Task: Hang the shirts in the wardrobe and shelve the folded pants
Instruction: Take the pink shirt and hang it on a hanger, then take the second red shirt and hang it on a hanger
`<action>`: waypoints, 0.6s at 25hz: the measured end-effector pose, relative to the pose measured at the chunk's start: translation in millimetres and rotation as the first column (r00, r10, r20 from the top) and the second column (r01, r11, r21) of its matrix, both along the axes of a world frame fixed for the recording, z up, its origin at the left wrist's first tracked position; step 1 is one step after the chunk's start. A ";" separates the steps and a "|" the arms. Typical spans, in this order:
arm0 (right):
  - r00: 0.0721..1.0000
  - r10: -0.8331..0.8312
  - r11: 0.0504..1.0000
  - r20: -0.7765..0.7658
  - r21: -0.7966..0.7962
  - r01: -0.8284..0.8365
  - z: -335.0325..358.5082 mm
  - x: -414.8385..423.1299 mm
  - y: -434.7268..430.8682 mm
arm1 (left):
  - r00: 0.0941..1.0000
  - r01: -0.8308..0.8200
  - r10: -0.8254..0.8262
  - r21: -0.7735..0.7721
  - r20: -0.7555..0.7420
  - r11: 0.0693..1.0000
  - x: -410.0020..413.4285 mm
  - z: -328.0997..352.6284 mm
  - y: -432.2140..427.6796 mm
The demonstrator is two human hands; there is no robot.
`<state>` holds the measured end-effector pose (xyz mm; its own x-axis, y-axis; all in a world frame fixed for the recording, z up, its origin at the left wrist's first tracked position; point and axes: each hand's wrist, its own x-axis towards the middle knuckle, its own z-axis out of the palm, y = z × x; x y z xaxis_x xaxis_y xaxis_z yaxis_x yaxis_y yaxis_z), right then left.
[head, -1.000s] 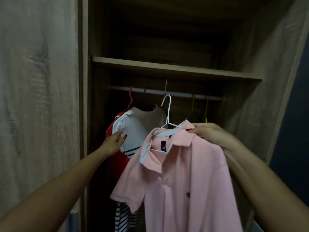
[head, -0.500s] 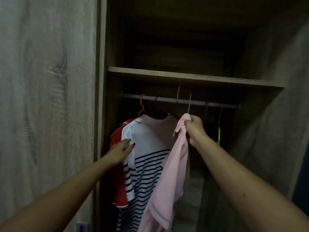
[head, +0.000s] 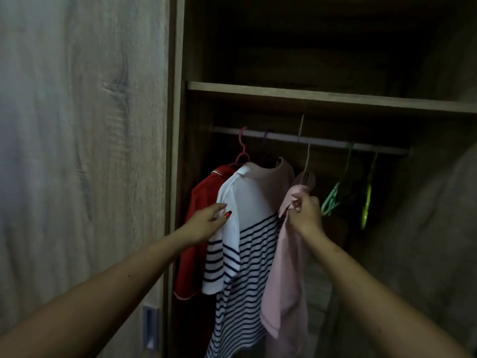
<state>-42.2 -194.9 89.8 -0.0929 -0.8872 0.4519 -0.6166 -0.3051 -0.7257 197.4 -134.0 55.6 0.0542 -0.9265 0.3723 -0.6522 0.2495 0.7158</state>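
Observation:
A pink polo shirt (head: 286, 275) hangs edge-on from a white hanger (head: 307, 161) whose hook reaches the wardrobe rail (head: 322, 142). My right hand (head: 304, 213) pinches the pink shirt's collar. Left of it hangs a white shirt with navy stripes (head: 245, 244), and behind that a red shirt (head: 204, 202) on a pink hanger (head: 242, 148). My left hand (head: 209, 223) rests flat against the striped shirt's left sleeve, fingers spread, holding nothing. No folded pants are in view.
Two bare green hangers (head: 333, 200) (head: 367, 195) hang at the rail's right end. A wooden shelf (head: 322, 98) runs above the rail. The closed wardrobe door (head: 82, 151) fills the left, with a recessed handle (head: 150, 326) low down. The wardrobe's right wall (head: 426, 228) is close.
The pink shirt went from being held up in front of the wardrobe to hanging on the rail beside the striped shirt. My right hand slid from the hanger top to the collar.

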 end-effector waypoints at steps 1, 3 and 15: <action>0.998 0.052 0.995 -0.026 -0.082 -0.053 -3.3 4.0 9.1 | 1.000 0.003 -0.004 -0.013 -0.011 1.000 -2.6 0.4 5.5; 0.985 0.171 0.965 -0.036 -0.197 -0.175 -8.5 17.0 24.4 | 0.999 -0.004 0.002 -0.039 -0.042 0.999 -5.2 0.3 21.3; 0.558 0.829 0.556 0.027 -0.146 -0.818 -77.5 279.3 158.8 | 0.876 -0.420 0.412 0.023 -0.250 0.907 166.3 -46.9 246.4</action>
<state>237.0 -36.1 12.3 0.6129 -0.5431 0.5740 0.0041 -0.7242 -0.6896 363.6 112.4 8.8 0.5250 -0.7864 0.3255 -0.5068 0.0183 0.8618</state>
